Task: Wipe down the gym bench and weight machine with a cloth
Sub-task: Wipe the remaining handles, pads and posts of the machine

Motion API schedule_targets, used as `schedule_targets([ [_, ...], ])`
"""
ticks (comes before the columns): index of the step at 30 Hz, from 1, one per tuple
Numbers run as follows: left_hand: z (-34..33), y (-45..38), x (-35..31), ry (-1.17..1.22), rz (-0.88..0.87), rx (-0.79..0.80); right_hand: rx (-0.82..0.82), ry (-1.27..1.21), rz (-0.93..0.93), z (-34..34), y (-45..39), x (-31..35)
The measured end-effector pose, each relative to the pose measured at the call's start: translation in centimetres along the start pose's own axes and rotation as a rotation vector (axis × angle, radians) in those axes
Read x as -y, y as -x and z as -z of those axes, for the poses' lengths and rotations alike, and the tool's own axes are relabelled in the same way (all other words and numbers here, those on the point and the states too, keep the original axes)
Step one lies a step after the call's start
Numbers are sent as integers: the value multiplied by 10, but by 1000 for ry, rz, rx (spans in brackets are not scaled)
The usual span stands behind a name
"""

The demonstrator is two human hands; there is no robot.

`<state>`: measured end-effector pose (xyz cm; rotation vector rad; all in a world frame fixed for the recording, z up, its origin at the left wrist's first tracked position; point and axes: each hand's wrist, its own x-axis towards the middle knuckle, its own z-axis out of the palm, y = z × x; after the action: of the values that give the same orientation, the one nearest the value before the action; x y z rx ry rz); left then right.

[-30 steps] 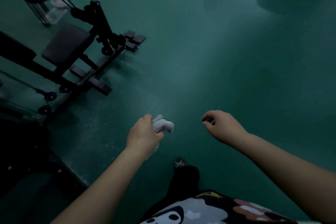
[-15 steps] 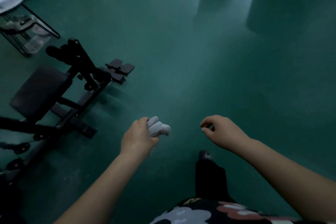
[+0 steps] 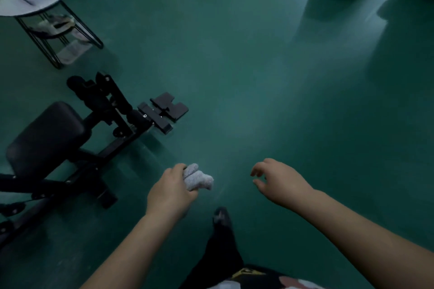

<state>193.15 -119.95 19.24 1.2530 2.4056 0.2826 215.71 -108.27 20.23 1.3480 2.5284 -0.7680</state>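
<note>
Sitting at far left on the dark green floor (image 3: 234,77), a round white side table on black wire legs (image 3: 30,4) is standing behind a black padded gym bench with a black metal frame (image 3: 47,136). Right of the bench, the left hand (image 3: 169,191) is gripping a bunched pale grey cloth (image 3: 198,177), fingers curled round it, cloth held in the air well clear of the bench. Further right, the right hand (image 3: 280,182) is hanging loosely curled, holding nothing. A dark-trousered leg (image 3: 223,241) is showing below.
</note>
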Motion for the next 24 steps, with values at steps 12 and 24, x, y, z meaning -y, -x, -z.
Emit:
schedule_targets([
  [12, 57, -303, -46, -34, 5, 47, 24, 35, -27, 138, -259, -26],
  [24, 89, -563, -112, -35, 132, 56, 60, 65, 130, 274, -556, -56],
])
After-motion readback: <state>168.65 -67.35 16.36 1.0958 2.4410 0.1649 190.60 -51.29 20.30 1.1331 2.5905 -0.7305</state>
